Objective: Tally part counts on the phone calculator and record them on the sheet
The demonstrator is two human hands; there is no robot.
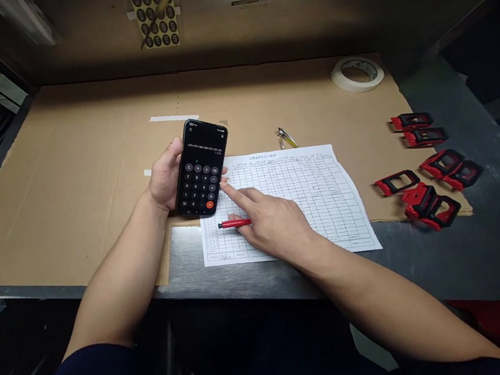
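My left hand (166, 173) is wrapped round a black smartphone (202, 168), tilted up toward me, its fingertips showing past the right edge. A calculator with round keys and a line of added numbers fills the screen. My right hand (273, 218) holds a red pen (234, 223) between thumb and palm, the pen lying crosswise and pointing left. Its index finger stretches to the phone's lower right side. Beneath the right hand lies a printed form (327, 201) with a grid and some handwriting; the hand and phone cover part of it.
Brown cardboard (85, 155) covers much of the metal table (189, 253). Behind the form lies a nail clipper (287, 138). A roll of masking tape (358, 75) sits at the back right, with several red and black plastic frames (431, 204) nearer. A sticker sheet (154, 14) hangs on the back panel.
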